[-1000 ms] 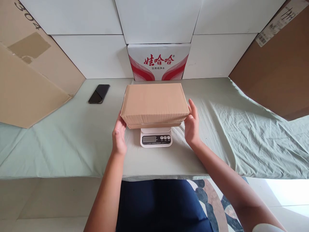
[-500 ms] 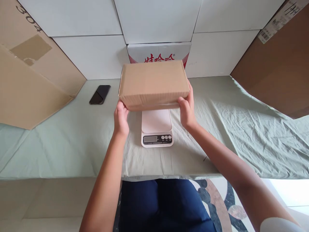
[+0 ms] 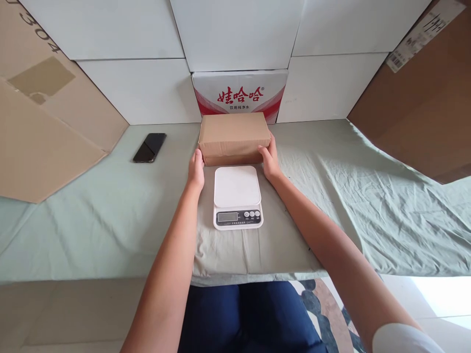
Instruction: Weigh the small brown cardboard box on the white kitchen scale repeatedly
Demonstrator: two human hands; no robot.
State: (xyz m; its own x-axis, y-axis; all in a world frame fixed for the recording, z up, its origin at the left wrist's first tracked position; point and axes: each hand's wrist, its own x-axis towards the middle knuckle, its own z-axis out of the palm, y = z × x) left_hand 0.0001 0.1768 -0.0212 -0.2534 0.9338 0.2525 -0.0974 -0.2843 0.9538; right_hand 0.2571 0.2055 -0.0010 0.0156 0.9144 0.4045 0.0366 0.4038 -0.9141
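Table (image 3: pixel 110 215): covered w/ pale green cloth, creased esp. on the right side; runs the full width of the view.

White panels (image 3: pixel 121 29): stacked as back wall behind table.

Large cardboard sheet (image 3: pixel 40 127): leans at left, tape patch and "304" marking on it, lower edge resting on the cloth.

Brown carton (image 3: pixel 423 108): leans at right, white label near its top corner, lower corner over the cloth.

Red-and-white printed box (image 3: pixel 240 93): at centre back, set among the white panels, Chinese lettering on front.

Cardboard box (image 3: pixel 234 135): plain brown, closed, sits on the cloth directly in front of the printed box and just behind the scale; appears close to or touching the printed box, can't tell which. Not on the scale.

Kitchen scale (image 3: pixel 237 196): white, platform bare, display and three buttons on near edge; lies btwn the two forearms, just in front of the cardboard box.

Left hand (image 3: pixel 196 169): pressed against box's near-left corner, fingers curled on its side, gripping.

Right hand (image 3: pixel 270 158): on box's near-right corner, thumb on front face, fingers round the side, gripping.

Phone (image 3: pixel 149 147): dark, face up, on cloth left of box, well apart from it, near the cardboard sheet.
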